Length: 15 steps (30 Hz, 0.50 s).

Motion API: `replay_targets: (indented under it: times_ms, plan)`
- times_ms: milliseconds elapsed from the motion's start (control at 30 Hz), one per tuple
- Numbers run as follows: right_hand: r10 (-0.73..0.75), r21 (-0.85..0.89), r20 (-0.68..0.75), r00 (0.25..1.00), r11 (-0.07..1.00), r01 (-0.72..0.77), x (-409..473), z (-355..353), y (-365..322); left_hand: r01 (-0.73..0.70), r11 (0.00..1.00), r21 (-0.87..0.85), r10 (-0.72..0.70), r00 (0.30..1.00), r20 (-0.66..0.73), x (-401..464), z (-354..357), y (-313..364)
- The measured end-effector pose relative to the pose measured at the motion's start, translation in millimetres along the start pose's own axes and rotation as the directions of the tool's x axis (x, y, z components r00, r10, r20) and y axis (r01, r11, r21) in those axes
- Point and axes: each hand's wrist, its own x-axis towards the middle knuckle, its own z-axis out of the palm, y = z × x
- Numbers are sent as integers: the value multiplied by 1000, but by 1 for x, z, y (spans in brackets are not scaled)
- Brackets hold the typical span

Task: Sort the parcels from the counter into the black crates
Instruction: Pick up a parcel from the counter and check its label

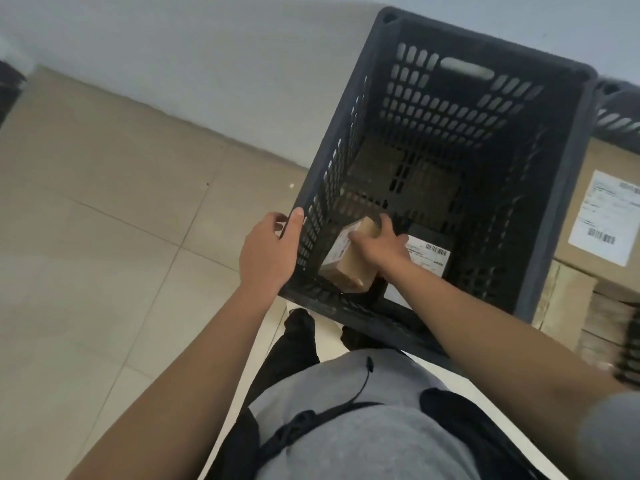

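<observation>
A black slatted crate (568, 188) stands on the tiled floor in front of me. My left hand (268, 251) grips its near left rim, thumb over the edge. My right hand (379, 245) reaches down inside and holds a small brown cardboard parcel (349, 268) with a white label on its left face. The parcel is low in the crate's near left corner. Beside it on the crate bottom lies a dark flat parcel (431, 249) with a white barcode label. Brown cardboard pieces lie further back on the crate bottom.
A large cardboard box (613, 202) with a white shipping label sits right of the crate, on stacked cardboard. A second black crate (620, 112) shows at the upper right edge. Beige floor tiles (104, 220) spread to the left, with a white wall behind.
</observation>
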Motion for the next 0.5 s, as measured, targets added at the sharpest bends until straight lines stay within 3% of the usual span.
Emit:
replay_targets:
  times_ms: [67,233,300,400,500]
  plan:
    - [85,82,-3,996,993,-84,3,9,2,1,1000,-17,-1,1000,-5,1,0,-2]
    - [161,95,-25,987,983,-157,4,23,0,14,1000,-5,-14,1000,-6,2,0,-3]
    - [116,-27,-36,993,993,-117,7,15,0,9,1000,1,-9,1000,-12,3,1,-4]
    - [-7,-343,-51,999,939,-11,11,4,4,12,1000,6,-12,1000,-17,3,2,-3]
    - [-108,-485,102,989,863,144,11,-1,-1,14,1000,9,-14,1000,-12,3,2,-2]
